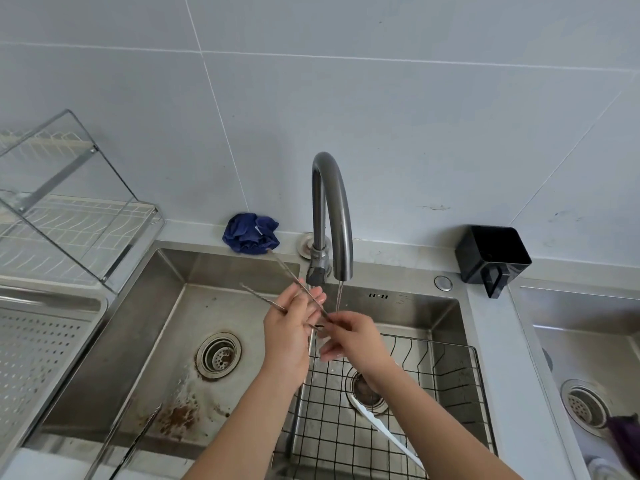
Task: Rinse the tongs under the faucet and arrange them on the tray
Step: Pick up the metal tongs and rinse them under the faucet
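Left hand (287,327) and right hand (349,337) fingers clamped on tongs (286,271), hinge end held at faucet (332,202) stream to rinse.

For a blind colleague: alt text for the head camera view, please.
A person's left hand and right hand hold metal tongs under a thin stream from a curved faucet, over a steel sink. A perforated tray sits at left, a blue cloth behind the sink.
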A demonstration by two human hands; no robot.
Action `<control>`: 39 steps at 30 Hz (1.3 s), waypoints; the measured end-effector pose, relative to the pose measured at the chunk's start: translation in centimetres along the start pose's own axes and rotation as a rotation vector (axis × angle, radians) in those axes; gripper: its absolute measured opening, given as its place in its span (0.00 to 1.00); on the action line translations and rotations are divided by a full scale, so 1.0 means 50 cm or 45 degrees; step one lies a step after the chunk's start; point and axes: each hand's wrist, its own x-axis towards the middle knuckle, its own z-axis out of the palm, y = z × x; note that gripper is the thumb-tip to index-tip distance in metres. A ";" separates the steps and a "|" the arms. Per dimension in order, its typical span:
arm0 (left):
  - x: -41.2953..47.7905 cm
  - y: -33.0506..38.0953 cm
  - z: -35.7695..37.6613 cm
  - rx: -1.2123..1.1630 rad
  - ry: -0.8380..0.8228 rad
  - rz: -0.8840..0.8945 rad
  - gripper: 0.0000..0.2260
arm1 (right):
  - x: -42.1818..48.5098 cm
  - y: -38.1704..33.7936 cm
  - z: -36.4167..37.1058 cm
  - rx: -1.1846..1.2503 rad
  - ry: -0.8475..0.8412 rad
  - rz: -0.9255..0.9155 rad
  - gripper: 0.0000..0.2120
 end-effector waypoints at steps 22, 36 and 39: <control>0.035 -0.045 0.026 0.254 -0.066 -0.187 0.04 | -0.039 0.003 -0.051 -0.542 0.002 -0.155 0.03; 0.028 -0.062 -0.001 0.174 0.094 -0.133 0.09 | -0.096 0.056 -0.005 -0.300 -0.034 -0.147 0.13; 0.023 -0.081 -0.002 0.415 0.084 -0.046 0.10 | -0.097 0.054 -0.014 -0.320 -0.040 -0.148 0.13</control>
